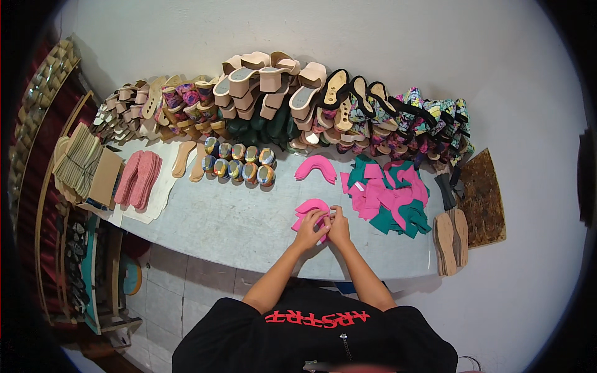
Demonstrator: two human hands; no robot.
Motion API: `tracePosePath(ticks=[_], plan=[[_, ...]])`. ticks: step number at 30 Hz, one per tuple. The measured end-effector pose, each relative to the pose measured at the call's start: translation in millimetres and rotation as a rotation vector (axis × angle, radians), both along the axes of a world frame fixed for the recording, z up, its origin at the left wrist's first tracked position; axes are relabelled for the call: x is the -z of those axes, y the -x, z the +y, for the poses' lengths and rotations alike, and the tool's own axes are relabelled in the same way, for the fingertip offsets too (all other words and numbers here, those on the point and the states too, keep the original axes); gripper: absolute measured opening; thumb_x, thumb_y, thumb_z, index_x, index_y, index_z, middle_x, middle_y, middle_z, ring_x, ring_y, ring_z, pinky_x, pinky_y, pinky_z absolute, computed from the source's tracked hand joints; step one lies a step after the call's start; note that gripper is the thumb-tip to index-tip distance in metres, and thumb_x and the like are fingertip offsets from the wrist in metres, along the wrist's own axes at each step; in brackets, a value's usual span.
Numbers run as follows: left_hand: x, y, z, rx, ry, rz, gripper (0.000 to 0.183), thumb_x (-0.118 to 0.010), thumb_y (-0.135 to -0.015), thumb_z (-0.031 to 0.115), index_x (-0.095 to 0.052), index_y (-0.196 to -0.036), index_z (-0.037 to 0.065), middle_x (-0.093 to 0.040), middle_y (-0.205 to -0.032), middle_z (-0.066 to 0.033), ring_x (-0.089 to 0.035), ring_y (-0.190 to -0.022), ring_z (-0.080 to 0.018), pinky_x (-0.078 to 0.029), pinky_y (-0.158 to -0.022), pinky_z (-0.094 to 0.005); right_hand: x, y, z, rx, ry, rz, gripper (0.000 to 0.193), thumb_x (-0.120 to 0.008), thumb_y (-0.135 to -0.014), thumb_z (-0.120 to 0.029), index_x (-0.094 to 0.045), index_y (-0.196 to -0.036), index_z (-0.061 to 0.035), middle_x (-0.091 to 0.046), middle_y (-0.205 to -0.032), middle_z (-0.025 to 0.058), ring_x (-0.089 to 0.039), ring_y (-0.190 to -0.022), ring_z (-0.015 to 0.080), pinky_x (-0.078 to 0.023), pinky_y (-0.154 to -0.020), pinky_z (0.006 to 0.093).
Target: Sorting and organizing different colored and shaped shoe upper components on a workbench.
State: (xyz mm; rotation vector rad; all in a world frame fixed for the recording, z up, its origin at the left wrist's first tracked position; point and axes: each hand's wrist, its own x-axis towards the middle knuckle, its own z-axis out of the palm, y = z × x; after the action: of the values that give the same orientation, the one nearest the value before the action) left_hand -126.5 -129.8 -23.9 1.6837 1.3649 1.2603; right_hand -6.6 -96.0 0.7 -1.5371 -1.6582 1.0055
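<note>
My left hand [311, 231] is closed on a bright pink curved shoe piece [312, 205] close to the table's front edge. Its fingers are bent over the right side of the piece. My right hand [338, 227] meets the left one there, fingers pinched together at the pink edge. What lies between the right fingertips is too small to make out. Farther back on the table lies another arched pink piece [316, 166], which looks like a stack. To the right spreads a loose heap of pink and teal cut pieces [390, 196].
Shoes and heeled soles [273, 93] are piled along the wall. Rows of small round colourful items [239, 163], tan insoles [184, 158] and reddish soles [138, 180] lie left. Wooden-looking soles [451, 242] and a worn brown board [484, 199] are at the right end.
</note>
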Motion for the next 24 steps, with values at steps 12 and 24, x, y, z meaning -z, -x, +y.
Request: tracePosePath(ticks=[12, 24], plan=[[-6, 3, -3, 0.095, 0.074, -0.024, 0.057, -0.062, -0.074, 0.032, -0.042, -0.118, 0.002, -0.050, -0.113, -0.0166, -0.047, -0.103, -0.0306, -0.036, -0.088, -0.0376, 12, -3, 22, -0.109, -0.265, -0.295, 0.045, -0.061, -0.067, -0.006, -0.045, -0.108, -0.0012, -0.049, -0.102, 0.0191, -0.049, -0.095, 0.0348, -0.042, -0.081, 0.0404], [2, 2, -12, 0.133, 0.157, -0.236, 0.064, -0.063, -0.075, 0.020, -0.029, -0.125, -0.002, -0.042, -0.121, -0.0199, -0.040, -0.117, -0.0258, -0.032, -0.097, -0.0337, 13, -27, 30, -0.222, -0.109, 0.007, 0.015, -0.064, -0.070, -0.006, -0.057, -0.082, 0.0000, -0.059, -0.072, 0.0105, -0.058, -0.063, 0.0171, -0.046, -0.059, 0.0285]])
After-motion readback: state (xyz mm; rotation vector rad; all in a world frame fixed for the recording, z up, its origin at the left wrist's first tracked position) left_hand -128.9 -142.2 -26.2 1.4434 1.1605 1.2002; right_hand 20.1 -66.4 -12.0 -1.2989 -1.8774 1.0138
